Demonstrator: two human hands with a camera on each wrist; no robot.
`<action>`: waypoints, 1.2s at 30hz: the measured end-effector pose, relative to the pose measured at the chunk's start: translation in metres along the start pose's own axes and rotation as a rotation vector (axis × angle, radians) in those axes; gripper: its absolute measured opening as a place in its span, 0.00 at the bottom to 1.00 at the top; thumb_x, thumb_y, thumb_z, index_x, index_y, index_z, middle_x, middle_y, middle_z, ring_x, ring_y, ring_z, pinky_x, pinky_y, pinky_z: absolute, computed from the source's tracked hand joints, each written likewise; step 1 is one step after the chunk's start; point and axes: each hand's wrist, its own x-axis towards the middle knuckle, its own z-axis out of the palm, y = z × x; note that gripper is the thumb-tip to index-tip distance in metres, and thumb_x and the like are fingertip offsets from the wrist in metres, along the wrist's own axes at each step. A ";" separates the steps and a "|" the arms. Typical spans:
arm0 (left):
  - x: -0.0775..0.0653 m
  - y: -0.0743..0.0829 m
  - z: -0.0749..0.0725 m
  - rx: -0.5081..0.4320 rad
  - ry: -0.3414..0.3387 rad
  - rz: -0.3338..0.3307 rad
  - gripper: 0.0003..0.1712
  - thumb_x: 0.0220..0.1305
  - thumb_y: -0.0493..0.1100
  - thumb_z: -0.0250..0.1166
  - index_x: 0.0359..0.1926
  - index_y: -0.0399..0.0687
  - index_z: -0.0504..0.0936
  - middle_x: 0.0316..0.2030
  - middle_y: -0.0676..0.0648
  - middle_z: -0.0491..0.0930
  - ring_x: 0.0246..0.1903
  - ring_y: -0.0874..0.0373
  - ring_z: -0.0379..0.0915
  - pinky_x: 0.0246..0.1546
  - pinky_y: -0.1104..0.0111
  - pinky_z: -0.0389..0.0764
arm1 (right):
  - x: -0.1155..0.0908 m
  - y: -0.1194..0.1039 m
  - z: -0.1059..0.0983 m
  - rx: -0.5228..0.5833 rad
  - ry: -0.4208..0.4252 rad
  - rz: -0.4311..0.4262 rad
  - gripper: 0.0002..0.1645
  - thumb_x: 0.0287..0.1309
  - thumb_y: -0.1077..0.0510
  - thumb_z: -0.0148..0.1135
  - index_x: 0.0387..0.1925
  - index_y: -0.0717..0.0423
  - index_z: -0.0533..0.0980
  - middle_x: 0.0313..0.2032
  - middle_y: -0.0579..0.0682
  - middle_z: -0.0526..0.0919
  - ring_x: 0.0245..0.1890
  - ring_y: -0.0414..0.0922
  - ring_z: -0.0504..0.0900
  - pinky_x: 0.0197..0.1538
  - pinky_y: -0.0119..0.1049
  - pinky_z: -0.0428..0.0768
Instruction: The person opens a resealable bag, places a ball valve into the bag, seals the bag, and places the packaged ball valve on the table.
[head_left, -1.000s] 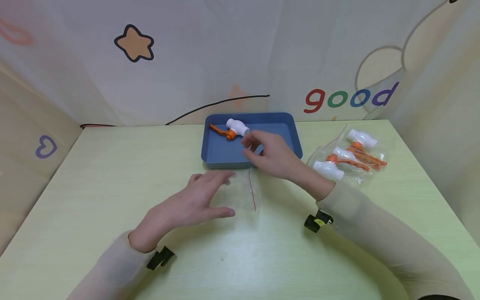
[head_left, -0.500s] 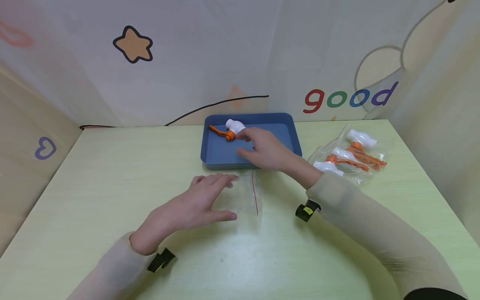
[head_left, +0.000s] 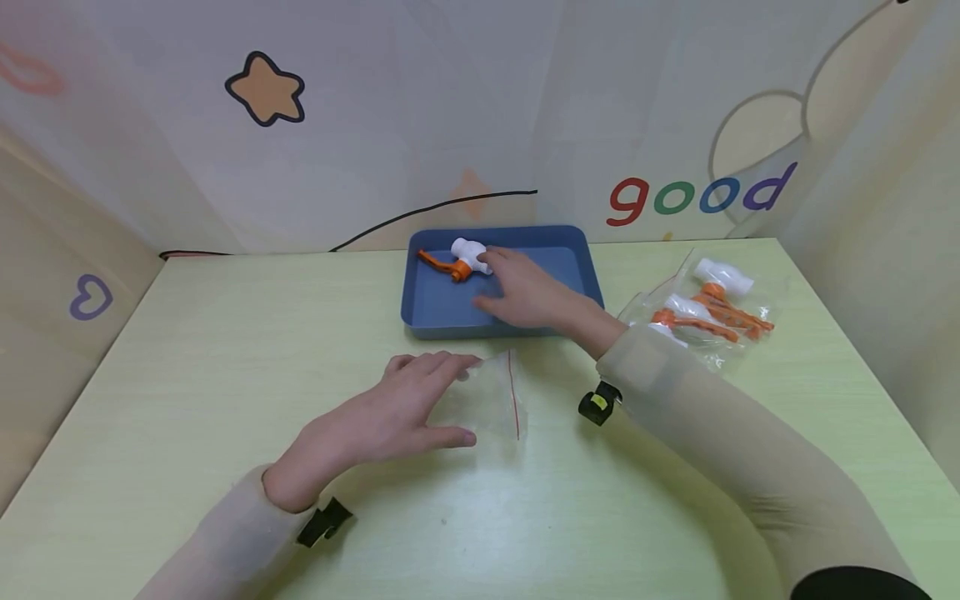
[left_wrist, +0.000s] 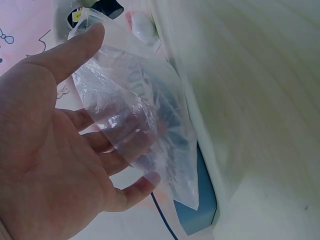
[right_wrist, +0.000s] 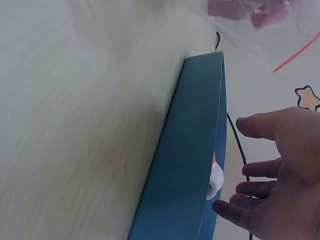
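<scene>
A white ball valve [head_left: 469, 252] with an orange lever handle lies in the blue tray [head_left: 420, 310], towards its back left. Over the tray, my right hand [head_left: 525, 287] reaches in, its fingertips overlapping the valve's right end and its thumb held apart. From the right wrist, the fingers [right_wrist: 255, 190] look spread, with nothing between them. In front of the tray, my left hand [head_left: 397, 408] holds a clear zip-lock bag [head_left: 495, 396] between its widely parted thumb and fingers. The bag's red seal line faces right. Through the film [left_wrist: 135, 110] the left wrist camera shows some of the fingers.
More white valves with orange handles lie in clear bags [head_left: 705, 308] on the table [head_left: 247, 333] at the right, beside the tray. A printed curtain [head_left: 390, 125] hangs behind the table. Each wrist wears a small black camera [head_left: 324, 522].
My right hand has moved left and farther over the tray, up to the ball valve, which stays in place. My left hand and the bag have shifted slightly towards me.
</scene>
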 end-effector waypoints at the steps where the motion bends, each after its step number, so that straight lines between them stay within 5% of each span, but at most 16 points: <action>1: 0.000 0.000 0.000 0.000 -0.003 0.000 0.48 0.63 0.59 0.74 0.75 0.46 0.64 0.61 0.46 0.76 0.64 0.51 0.68 0.64 0.45 0.58 | 0.002 0.001 0.000 -0.012 -0.015 0.017 0.42 0.71 0.50 0.61 0.76 0.66 0.59 0.77 0.64 0.56 0.76 0.59 0.55 0.75 0.51 0.56; 19: -0.002 0.000 0.002 0.033 -0.019 0.011 0.46 0.64 0.59 0.73 0.74 0.45 0.65 0.61 0.46 0.75 0.64 0.50 0.68 0.63 0.44 0.60 | 0.021 0.012 0.003 -0.165 -0.165 0.112 0.42 0.71 0.47 0.63 0.79 0.52 0.59 0.80 0.64 0.43 0.78 0.64 0.45 0.75 0.58 0.51; 36: -0.004 -0.001 0.001 0.053 -0.026 0.017 0.45 0.65 0.60 0.72 0.74 0.45 0.66 0.61 0.47 0.75 0.63 0.51 0.69 0.63 0.44 0.60 | 0.024 0.013 0.003 -0.241 -0.185 0.128 0.38 0.71 0.46 0.63 0.77 0.50 0.64 0.75 0.61 0.59 0.75 0.63 0.54 0.74 0.58 0.57</action>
